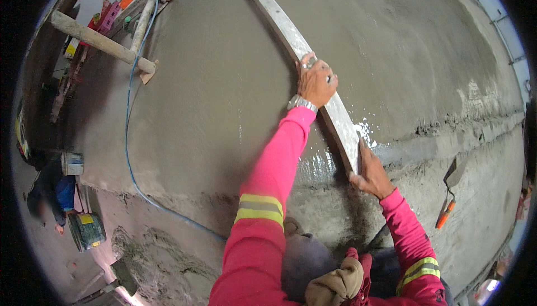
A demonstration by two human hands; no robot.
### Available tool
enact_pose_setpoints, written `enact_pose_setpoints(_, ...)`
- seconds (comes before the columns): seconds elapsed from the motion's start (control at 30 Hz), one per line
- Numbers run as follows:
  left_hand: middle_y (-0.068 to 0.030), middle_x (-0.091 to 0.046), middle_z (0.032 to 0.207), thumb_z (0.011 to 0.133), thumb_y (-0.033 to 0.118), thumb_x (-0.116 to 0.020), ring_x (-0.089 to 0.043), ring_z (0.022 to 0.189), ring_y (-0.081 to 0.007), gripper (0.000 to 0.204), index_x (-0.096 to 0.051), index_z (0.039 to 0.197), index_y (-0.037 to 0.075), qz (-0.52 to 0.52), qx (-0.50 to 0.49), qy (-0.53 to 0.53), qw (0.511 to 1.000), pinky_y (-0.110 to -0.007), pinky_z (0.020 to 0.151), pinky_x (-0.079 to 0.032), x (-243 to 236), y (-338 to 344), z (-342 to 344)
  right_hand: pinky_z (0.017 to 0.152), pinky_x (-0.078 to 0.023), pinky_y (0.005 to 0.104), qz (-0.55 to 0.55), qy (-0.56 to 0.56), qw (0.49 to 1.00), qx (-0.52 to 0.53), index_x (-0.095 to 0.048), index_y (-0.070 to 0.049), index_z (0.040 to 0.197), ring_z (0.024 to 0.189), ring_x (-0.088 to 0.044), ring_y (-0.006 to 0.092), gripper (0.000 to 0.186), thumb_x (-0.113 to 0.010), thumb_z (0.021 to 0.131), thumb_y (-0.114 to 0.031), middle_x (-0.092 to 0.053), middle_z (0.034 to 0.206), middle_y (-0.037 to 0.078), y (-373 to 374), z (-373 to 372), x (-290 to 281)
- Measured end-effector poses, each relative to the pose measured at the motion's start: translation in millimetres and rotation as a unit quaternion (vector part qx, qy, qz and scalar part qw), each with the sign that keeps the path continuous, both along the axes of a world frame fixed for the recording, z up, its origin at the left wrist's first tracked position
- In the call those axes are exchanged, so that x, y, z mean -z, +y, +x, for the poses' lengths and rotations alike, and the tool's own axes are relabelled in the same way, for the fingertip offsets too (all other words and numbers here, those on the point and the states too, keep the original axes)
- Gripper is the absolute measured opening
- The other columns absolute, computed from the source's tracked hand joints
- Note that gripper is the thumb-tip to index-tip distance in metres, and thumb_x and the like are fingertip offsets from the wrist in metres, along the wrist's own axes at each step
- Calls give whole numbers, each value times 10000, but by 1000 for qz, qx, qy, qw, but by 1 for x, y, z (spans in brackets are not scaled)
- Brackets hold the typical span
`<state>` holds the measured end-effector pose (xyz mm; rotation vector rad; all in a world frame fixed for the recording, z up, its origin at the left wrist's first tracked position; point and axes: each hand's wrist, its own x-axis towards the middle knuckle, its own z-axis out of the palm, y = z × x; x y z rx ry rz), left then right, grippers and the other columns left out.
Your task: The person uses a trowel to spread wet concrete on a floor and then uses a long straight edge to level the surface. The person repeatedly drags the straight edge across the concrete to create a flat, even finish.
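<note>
A long, pale straightedge (279,23) stretches from the far edge of view toward me, over smooth wet cement (218,82). Around its middle part, my left hand (317,80) is closed, fingers wrapped over the bar. My right hand (372,172) grips the near end, thumb on one side and fingers on the other. Watery, shiny patches of cement lie beside the bar near that hand. To the right, a pointed trowel (456,173) with an orange handle rests on the rougher grey strip, apart from both hands.
A blue hose (127,124) curves down the left side and passes near my left forearm. Wooden poles (98,38) jut in at the upper left. At lower left are a bucket (72,164), a green container (88,231), a bending person (47,191) and piled mortar (162,258).
</note>
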<state>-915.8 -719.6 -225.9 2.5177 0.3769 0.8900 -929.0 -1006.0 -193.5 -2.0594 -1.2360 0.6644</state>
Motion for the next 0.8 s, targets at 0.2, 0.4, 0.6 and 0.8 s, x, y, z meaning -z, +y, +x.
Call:
enact_pose_setpoints(0.2,-87,-632,891,725,188,-666,-465,1112,-311,136,-666,663,67,4,-4,-26,1000,-464,1039,-250,2,-8,0,975,-364,463,25,-28,999,-13,-148,82,1422,1137,-452,491,986,-641,676,-335,-423,1262,363,-7,-1,5)
enact_pose_setpoints(0.4,-81,-627,921,727,193,-664,-436,1153,-327,132,-675,691,66,-15,-3,6,1000,-545,1052,-232,2,1,-2,1011,-345,456,3,2,1000,-13,-145,86,1421,1157,-440,505,972,-631,706,-358,-409,1278,369,1,0,1)
enact_pose_setpoints(0.6,-91,-632,906,739,196,-650,-467,1113,-317,130,-677,699,75,21,-4,-2,1000,-470,1040,-250,-4,-3,0,1033,-325,458,-10,23,1000,-13,-142,86,1420,1214,-400,497,963,-620,698,-337,-356,1339,372,0,4,-9)
enact_pose_setpoints(0.8,-81,-625,927,757,202,-646,-416,1162,-352,137,-677,716,75,16,-21,6,1000,-497,1035,-244,-2,-10,-5,1017,-340,457,13,-11,999,-27,-132,81,1420,1194,-409,505,965,-632,684,-293,-350,1335,377,-9,0,3)
